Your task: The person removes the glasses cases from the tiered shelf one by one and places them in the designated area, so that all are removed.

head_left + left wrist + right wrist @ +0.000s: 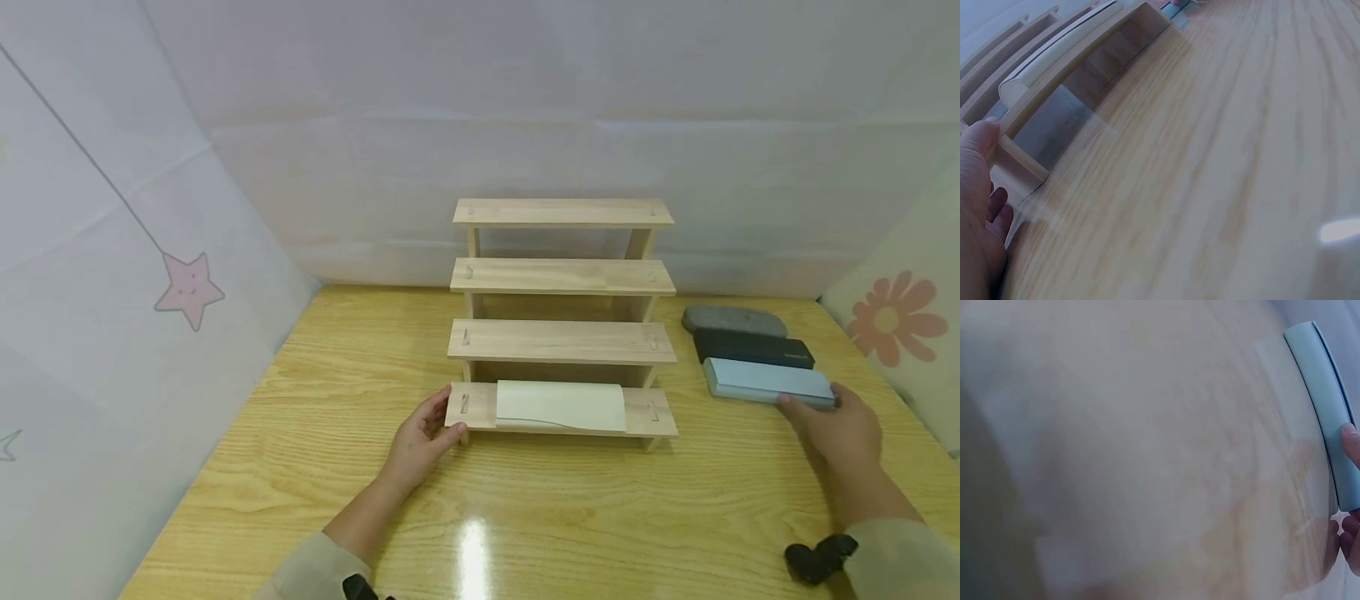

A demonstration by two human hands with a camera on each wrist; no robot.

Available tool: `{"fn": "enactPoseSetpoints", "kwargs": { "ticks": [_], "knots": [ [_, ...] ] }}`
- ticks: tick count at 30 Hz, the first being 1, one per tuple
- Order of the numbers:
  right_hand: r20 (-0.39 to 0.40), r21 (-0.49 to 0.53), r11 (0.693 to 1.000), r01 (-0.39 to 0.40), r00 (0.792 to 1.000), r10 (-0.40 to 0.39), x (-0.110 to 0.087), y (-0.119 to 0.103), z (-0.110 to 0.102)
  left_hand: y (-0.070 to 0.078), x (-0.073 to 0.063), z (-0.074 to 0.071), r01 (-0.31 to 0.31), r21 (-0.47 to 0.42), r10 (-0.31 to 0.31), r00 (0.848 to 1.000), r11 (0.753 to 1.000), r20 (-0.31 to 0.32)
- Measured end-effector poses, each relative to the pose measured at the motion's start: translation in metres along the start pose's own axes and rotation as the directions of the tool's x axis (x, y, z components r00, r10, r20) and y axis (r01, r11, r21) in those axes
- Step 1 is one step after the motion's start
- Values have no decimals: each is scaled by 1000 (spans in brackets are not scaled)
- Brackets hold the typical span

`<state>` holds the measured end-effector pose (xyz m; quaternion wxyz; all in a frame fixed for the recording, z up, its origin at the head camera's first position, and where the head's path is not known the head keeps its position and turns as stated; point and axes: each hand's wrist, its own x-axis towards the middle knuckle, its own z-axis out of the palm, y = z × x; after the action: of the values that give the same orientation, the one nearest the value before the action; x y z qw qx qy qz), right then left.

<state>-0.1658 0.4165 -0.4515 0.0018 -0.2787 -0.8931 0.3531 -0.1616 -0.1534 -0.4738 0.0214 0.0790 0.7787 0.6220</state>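
My left hand (417,443) grips the left end of the lowest step of a pale wooden tiered rack (562,343). In the left wrist view the thumb (984,132) lies at the step's corner, with other fingers curled beside the leg. A cream glasses case (560,406) lies lengthwise on that lowest step. On the right side of the table, my right hand (846,427) pinches the right end of a light blue glasses case (768,379). In the right wrist view the thumb (1351,440) presses on the blue case (1319,387).
Directly behind the blue case lie a black glasses case (750,347) and a grey glasses case (735,319). The wooden table (337,367) meets pale cloth walls (360,167) at the back and both sides. The rack's three upper steps carry nothing.
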Motion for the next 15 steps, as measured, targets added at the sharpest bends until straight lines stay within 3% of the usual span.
{"fn": "enactPoseSetpoints", "kwargs": {
  "ticks": [11,15],
  "knots": [
    [7,-31,999,13,1000,-13,7,-4,0,-1,0,0,-2,1,2,1000,1000,-1],
    [-1,-33,998,54,999,-54,6,-4,0,0,0,0,-2,3,2,1000,1000,-2]
  ]
}}
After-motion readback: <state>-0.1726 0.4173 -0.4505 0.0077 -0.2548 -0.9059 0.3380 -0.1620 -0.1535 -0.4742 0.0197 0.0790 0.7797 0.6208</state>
